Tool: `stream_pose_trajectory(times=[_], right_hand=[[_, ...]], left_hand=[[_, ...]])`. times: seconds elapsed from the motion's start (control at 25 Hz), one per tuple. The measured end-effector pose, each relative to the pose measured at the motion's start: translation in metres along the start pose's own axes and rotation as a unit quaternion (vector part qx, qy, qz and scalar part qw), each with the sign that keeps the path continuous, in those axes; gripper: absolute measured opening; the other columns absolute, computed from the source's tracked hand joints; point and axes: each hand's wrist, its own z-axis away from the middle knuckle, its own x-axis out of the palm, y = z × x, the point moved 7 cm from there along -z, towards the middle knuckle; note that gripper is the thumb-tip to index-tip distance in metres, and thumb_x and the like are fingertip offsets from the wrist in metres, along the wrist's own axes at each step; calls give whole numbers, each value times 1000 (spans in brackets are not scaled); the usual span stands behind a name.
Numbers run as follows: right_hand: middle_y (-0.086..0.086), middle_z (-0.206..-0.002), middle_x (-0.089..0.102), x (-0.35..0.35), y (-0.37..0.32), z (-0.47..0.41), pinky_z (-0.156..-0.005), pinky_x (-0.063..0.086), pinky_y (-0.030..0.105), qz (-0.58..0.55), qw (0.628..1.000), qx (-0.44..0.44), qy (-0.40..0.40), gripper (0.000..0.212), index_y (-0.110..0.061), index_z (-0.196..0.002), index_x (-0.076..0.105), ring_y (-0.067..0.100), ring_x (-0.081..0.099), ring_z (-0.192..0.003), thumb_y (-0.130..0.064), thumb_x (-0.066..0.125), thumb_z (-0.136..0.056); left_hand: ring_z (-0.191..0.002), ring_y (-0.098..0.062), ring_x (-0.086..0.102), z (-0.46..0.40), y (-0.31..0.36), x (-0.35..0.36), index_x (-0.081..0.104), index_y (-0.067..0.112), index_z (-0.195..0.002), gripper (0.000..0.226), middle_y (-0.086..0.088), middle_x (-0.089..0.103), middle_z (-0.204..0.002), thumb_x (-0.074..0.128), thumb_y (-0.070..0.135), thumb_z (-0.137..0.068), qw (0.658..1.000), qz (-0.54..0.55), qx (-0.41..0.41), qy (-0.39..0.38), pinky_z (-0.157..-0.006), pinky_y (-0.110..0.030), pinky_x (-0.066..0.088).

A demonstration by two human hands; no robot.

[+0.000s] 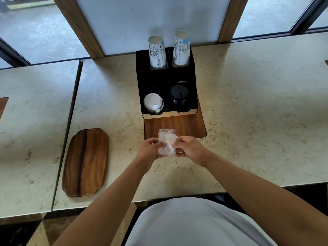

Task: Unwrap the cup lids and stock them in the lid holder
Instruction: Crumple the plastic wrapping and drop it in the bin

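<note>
A crumpled clear plastic wrapper (167,142) is held between my left hand (150,150) and my right hand (189,148), just above the counter's near middle. No lids show inside it. Behind them stands the black lid holder (142,86). Its front left slot holds a stack of white lids (153,103); its front right slot holds a stack of black lids (178,94). Two stacks of printed paper cups (158,51) (182,48) rise upside down from the holder's back slots.
A wooden inlay panel (188,126) lies under and in front of the holder. An oval wooden tray (86,162) rests on the marble counter (257,112) to the left. A seam (71,121) splits the counter from a second slab. Windows stand behind.
</note>
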Motion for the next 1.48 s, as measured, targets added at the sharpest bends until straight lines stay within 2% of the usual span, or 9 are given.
stream_pose_trajectory(times=[0.24, 0.44, 0.6, 0.76, 0.84, 1.0, 1.16, 1.28, 1.48], right_hand=[[4, -88, 72, -5, 3, 0, -80, 62, 32, -19, 999, -14, 25, 20, -7, -108, 72, 14, 68, -78, -15, 75, -91], [4, -86, 69, -16, 23, 7, -76, 61, 28, -33, 997, -8, 63, 25, -6, -112, 71, 11, 67, -75, -17, 76, -90], [1, -81, 66, -26, 53, 22, -70, 59, 25, -78, 991, 4, 105, 23, -4, -111, 71, 7, 66, -68, -13, 76, -90], [0, -77, 66, -44, 72, 40, -69, 59, 27, -101, 985, 3, 137, 16, -8, -104, 71, 8, 65, -66, -11, 77, -90], [1, -81, 70, -56, 77, 50, -71, 60, 28, -111, 982, -4, 152, 15, -10, -103, 72, 9, 68, -70, -12, 78, -89], [5, -93, 77, -82, 93, 70, -79, 63, 34, -135, 976, -21, 172, 10, -17, -97, 79, 16, 73, -81, -14, 79, -87], [0, -92, 80, -111, 115, 99, -77, 61, 33, -161, 970, -30, 182, 10, -22, -93, 80, 15, 75, -82, -17, 81, -85], [-5, -85, 78, -138, 137, 134, -73, 60, 29, -195, 961, -45, 189, 10, -24, -88, 81, 10, 74, -75, -14, 80, -87], [-2, -86, 77, -191, 184, 192, -71, 59, 27, -227, 945, -45, 233, 18, -14, -103, 75, 11, 74, -76, -13, 81, -86]], left_hand=[[-92, -29, 72, -3, -8, -5, 71, 1, -107, 18, -18, 75, -109, 72, 14, -94, 998, 27, -24, -49, -81, -43, 63], [-84, -27, 70, -14, -14, -9, 75, 1, -102, 13, -20, 75, -99, 68, 10, -96, 998, -19, -8, -56, -76, -37, 62], [-72, -19, 68, -17, -29, 7, 76, 2, -96, 12, -11, 75, -82, 66, 7, -95, 992, -78, -12, -98, -68, -31, 60], [-77, -25, 69, -15, -37, 32, 73, -1, -96, 11, -16, 73, -86, 66, 7, -96, 986, -114, -6, -123, -76, -40, 62], [-78, -26, 71, -10, -42, 48, 72, -3, -102, 14, -17, 74, -90, 66, 8, -96, 984, -117, -15, -134, -76, -42, 63], [-72, -22, 73, 4, -49, 82, 70, -5, -103, 15, -13, 75, -84, 66, 8, -97, 976, -136, -17, -167, -67, -35, 61], [-78, -30, 69, 22, -57, 120, 69, -7, -104, 17, -19, 72, -88, 66, 9, -98, 967, -178, -2, -182, -81, -51, 61], [-77, -31, 68, 44, -70, 161, 69, -5, -103, 16, -20, 70, -88, 64, 9, -99, 955, -221, 10, -196, -83, -54, 59], [-78, -31, 68, 89, -99, 234, 69, -5, -104, 14, -22, 70, -92, 63, 8, -99, 933, -281, 30, -223, -80, -49, 60]])
